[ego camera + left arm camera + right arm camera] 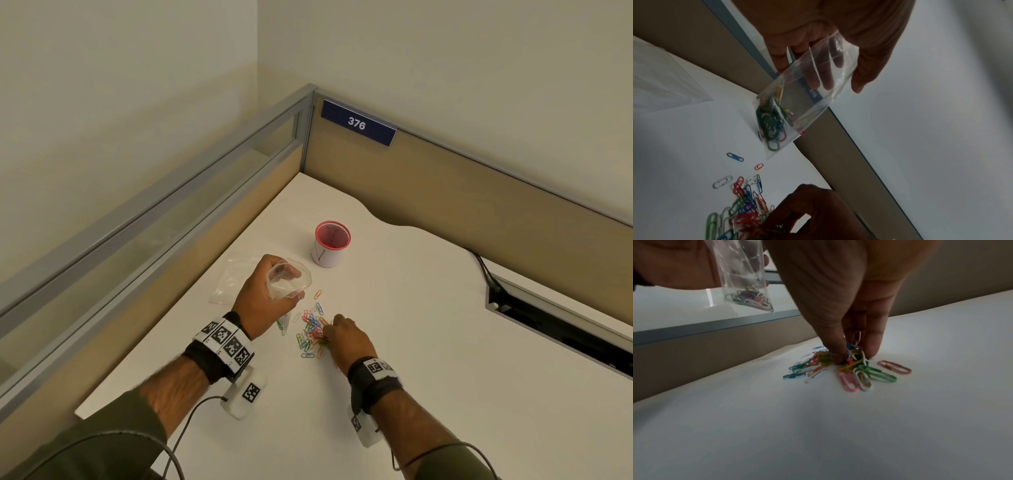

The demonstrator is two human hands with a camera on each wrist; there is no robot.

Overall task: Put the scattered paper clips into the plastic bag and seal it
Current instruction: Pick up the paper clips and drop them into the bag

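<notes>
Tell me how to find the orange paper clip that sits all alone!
Start at the red cup on the white desk. Come toward the colourful clip pile. The orange paper clip lies alone between cup and pile, touching no other clip.

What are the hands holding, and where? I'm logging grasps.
Left hand grips the plastic bag by its open top; right hand pinches paper clips from the pile.

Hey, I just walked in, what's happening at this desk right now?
A person is bagging coloured paper clips. Their left hand holds a small clear plastic bag up off the white desk, mouth open, with a clump of clips already at its bottom. Their right hand pinches more from the loose pile of paper clips. Many clips remain on the desk. A red-rimmed cup stands behind, and another clear bag lies flat nearby.
</notes>
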